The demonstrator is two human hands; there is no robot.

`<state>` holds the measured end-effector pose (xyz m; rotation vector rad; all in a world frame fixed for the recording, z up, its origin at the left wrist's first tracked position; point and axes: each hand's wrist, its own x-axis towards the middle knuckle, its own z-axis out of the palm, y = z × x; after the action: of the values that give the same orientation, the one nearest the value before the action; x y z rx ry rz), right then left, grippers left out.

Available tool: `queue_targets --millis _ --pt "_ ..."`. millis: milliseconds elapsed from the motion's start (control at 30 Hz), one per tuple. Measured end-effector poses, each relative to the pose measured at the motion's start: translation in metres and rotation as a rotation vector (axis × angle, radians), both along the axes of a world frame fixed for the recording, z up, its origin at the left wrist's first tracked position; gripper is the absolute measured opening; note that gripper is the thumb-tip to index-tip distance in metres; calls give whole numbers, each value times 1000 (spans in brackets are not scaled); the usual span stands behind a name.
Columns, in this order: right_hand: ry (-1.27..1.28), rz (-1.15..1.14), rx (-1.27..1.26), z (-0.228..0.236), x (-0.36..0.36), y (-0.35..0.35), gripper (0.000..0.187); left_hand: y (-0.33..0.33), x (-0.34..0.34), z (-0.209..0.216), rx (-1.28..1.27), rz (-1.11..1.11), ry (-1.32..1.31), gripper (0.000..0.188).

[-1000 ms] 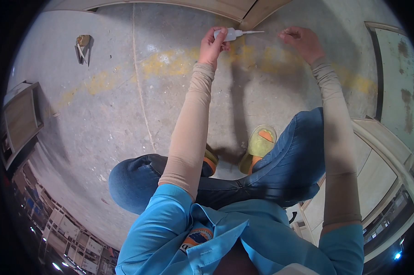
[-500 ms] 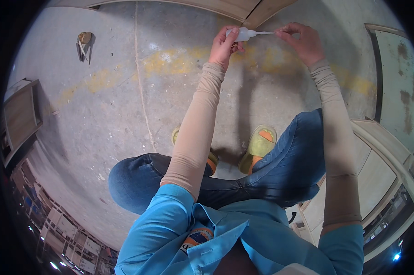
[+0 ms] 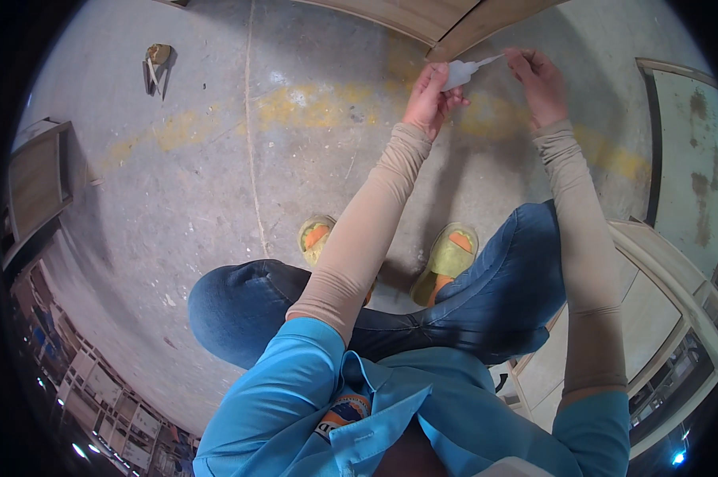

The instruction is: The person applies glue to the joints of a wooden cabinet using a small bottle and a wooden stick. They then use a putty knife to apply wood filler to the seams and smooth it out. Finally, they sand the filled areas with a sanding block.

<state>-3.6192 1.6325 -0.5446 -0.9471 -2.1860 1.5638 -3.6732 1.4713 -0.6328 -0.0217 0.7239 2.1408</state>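
My left hand (image 3: 427, 103) is wrapped round a small white translucent squeeze bottle (image 3: 457, 75) with a long thin nozzle (image 3: 488, 60). The bottle lies tilted, its nozzle pointing right and slightly away from me. At the nozzle's tip, the fingers of my right hand (image 3: 543, 89) are pinched together. Whether they grip the tip itself or some tiny thing on it is too small to tell. Both hands are held out above the concrete floor, at the far side of the view, close to the corner of a wooden piece (image 3: 446, 46).
A tool with pale handles and a brown head (image 3: 157, 63) lies on the floor at the far left. Wooden frames stand at the left (image 3: 39, 176) and right (image 3: 653, 298). A pale green panel (image 3: 696, 151) is at the far right. A worn yellow stripe (image 3: 319, 105) crosses the floor.
My left hand and the bottle have moved right, and the nozzle now slants upward in the view. My right hand has shifted slightly right, its fingers still at the tip.
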Motion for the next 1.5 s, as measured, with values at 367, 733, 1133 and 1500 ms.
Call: queue_targets --millis 367,733,1133,1500 --pt "-60 227 -73 20 5 -9 39 6 6 -18 29 29 -184 23" --pt "10 432 154 24 -5 -31 23 -21 -20 7 -85 -344 -126 42" --pt "-100 594 45 36 -23 -83 28 -350 -326 -48 -1933 -297 1245 35" --pt "-77 369 92 17 2 -140 25 -458 -446 -112 -2230 -296 1200 57"
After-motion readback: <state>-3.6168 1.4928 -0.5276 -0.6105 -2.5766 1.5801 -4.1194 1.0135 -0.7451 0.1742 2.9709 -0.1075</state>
